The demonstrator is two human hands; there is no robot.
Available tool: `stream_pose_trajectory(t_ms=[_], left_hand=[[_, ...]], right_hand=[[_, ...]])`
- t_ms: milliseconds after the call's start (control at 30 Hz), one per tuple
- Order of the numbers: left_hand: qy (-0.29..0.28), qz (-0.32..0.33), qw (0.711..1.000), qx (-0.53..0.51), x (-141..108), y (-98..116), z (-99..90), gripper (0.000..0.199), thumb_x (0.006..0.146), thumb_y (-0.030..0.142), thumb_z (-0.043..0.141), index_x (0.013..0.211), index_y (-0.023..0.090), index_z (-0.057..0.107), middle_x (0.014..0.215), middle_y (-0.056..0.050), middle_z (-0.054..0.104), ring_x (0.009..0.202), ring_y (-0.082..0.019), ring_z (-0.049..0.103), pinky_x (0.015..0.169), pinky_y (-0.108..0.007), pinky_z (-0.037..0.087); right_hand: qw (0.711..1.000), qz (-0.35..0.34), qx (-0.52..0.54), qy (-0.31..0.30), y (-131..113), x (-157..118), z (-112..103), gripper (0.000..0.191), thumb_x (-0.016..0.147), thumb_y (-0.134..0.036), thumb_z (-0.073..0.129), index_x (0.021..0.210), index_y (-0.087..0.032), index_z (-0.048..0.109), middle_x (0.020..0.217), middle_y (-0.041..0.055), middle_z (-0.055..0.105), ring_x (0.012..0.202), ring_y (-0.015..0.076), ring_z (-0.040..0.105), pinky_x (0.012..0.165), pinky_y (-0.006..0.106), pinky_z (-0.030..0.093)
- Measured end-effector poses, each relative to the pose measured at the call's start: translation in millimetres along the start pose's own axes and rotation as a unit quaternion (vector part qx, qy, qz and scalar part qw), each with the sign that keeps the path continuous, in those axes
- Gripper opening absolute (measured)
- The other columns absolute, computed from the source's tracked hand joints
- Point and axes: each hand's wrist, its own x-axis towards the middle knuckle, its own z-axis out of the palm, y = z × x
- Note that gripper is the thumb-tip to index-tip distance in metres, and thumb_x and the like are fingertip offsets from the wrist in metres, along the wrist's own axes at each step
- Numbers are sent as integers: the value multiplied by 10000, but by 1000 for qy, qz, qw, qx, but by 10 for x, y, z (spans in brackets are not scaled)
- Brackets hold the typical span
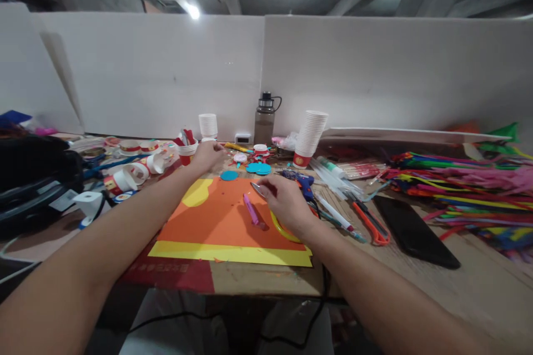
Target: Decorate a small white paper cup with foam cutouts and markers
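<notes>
My left hand reaches to the far side of the table, just right of a red and white paper cup with red-handled tools in it. Its fingers are loosely bent and apart, and I see nothing in them. Over the orange paper, my right hand is closed on scissors; a metal tip shows ahead of the fingers, and the yellow handle shows beneath the palm. A pink marker lies on the orange sheet beside that hand. Yellow paper lies underneath, and a yellow cutout rests at the upper left.
Blue discs lie behind the paper. A bottle and a tall cup stack stand at the back. On the right are a blue glue gun, an orange cutter, a black phone and colourful pipe cleaners.
</notes>
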Motion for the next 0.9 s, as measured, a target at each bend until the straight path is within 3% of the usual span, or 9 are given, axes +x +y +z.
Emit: stream_pose_trajectory(t_ms=[167, 333, 633, 900], left_hand=[[-8, 18, 999, -36, -354, 40, -201, 262, 787, 378, 600, 675, 156, 684, 627, -23, 641, 591, -142, 525, 583, -265, 354], [9, 27, 991, -133, -649, -2, -277, 224, 786, 374, 590, 700, 168, 604, 650, 7, 592, 594, -122, 483, 563, -254, 323], [50, 8, 976, -211, -760, -90, -340, 356, 824, 366, 523, 568, 201, 338, 544, 47, 343, 532, -103, 324, 527, -260, 255], [42, 6, 941, -335, -761, -54, -294, 169, 757, 342, 602, 790, 177, 581, 707, 9, 572, 664, -117, 503, 644, -242, 391]], right_hand=[[999, 30, 28, 33, 71, 43, -17, 215, 904, -300, 489, 842, -169, 648, 721, 8, 632, 660, 130, 522, 613, 239, 364], [999, 28, 1, 42, 104, 71, -21, 282, 922, -348, 474, 750, -172, 612, 650, -7, 586, 607, 120, 496, 579, 240, 334], [996, 17, -42, 73, 114, 116, -131, 298, 932, -336, 456, 737, -173, 611, 620, -5, 580, 588, 120, 506, 598, 240, 354], [995, 1, -70, 71, 148, 134, -148, 268, 926, -300, 467, 758, -168, 628, 649, 11, 603, 606, 129, 520, 603, 246, 361]])
